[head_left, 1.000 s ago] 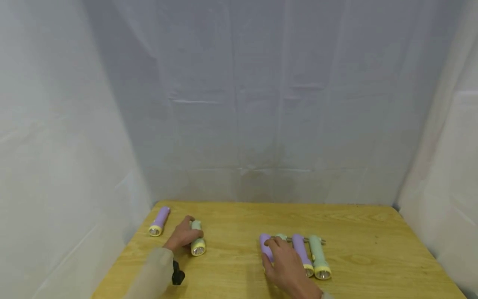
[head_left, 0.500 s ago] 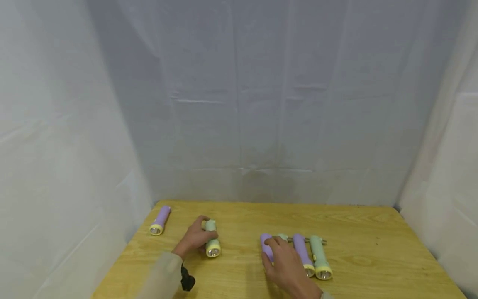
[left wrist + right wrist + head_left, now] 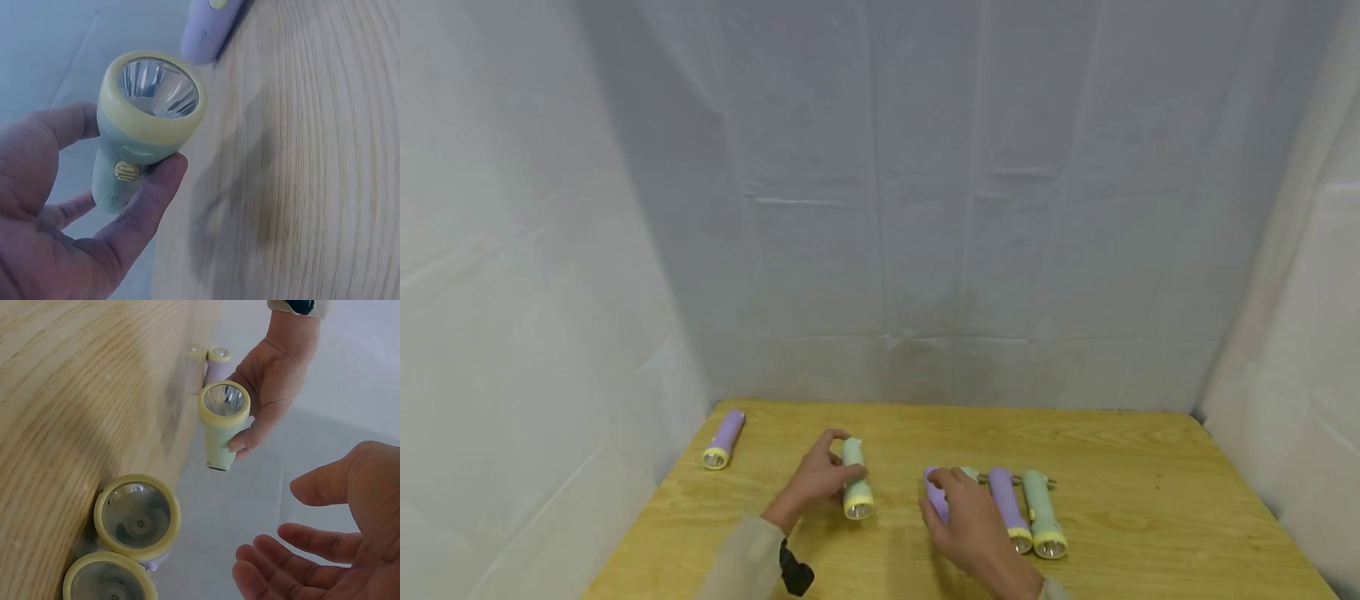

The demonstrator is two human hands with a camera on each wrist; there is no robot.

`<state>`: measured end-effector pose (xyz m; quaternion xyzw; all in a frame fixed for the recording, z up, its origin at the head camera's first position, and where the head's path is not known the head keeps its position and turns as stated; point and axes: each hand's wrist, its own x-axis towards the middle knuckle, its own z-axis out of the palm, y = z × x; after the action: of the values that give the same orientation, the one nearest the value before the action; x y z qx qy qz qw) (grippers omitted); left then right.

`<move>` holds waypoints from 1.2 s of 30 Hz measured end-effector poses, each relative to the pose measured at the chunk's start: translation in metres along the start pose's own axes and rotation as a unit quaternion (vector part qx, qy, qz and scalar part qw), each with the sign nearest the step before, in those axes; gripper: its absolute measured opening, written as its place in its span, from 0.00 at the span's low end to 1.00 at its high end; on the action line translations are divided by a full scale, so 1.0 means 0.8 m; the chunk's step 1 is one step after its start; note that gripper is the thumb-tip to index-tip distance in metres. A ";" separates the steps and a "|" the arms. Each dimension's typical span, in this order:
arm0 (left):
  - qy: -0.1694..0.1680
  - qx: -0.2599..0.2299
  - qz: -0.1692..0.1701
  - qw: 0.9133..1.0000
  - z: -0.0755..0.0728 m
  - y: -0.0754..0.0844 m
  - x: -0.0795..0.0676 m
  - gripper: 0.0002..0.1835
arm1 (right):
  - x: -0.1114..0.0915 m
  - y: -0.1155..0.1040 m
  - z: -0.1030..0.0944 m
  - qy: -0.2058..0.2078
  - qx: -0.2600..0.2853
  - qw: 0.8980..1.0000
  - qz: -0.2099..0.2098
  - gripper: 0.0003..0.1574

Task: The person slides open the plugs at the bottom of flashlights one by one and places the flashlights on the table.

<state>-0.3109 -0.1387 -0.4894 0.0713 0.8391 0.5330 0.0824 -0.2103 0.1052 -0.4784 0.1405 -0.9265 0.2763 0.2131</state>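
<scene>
Fingers and thumb of the left hand [image 3: 818, 479]: curled round a green flashlight [image 3: 144, 128], held clear above the table [image 3: 1135, 475], lens forward. Fingers of the right hand [image 3: 973, 525]: half bent, well apart from the thumb, with nothing in hold; in the head view, overlapping a row of four flashlights; in the right wrist view, apart from the two yellow-rimmed lenses [image 3: 137, 515] in sight.

Only in the left wrist view: a ridged yellow switch [image 3: 127, 170] on the held flashlight, near the left thumb. Only in the right wrist view: its tail end [image 3: 219, 467], with a dark slot.

Only in the head view: the full row, from left to right a first purple flashlight [image 3: 934, 492], a mostly hidden green one [image 3: 967, 472], a second purple flashlight [image 3: 1007, 504] and an outer green flashlight [image 3: 1043, 512], with metal prongs [image 3: 1051, 483] at the tails. Farther out, near the table's left edge, a lone purple flashlight [image 3: 726, 435]; beyond, white sheeting [image 3: 880, 208].
</scene>
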 end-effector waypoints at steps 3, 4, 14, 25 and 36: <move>-0.006 -0.003 0.009 1.000 0.008 0.006 -0.004 0.36 | 0.001 -0.001 -0.001 -0.017 0.023 1.000 0.011 0.16; -0.007 -0.005 0.011 1.000 0.011 0.009 -0.005 0.37 | 0.002 -0.001 -0.001 -0.024 0.032 0.999 0.015 0.17; -0.014 -0.043 0.038 0.998 0.031 0.033 -0.017 0.37 | 0.005 -0.004 -0.003 -0.064 0.116 0.990 0.038 0.20; -0.030 -0.067 0.066 0.995 0.048 0.052 -0.026 0.36 | 0.008 0.002 0.001 -0.107 0.160 0.980 0.053 0.27; -0.034 -0.089 0.069 0.993 0.060 0.053 -0.028 0.33 | 0.004 -0.001 0.003 -0.101 0.173 0.978 0.048 0.25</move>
<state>-0.2776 -0.0832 -0.4693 0.1392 0.7780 0.6074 0.0797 -0.2141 0.1026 -0.4784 0.1582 -0.8869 0.4271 0.0774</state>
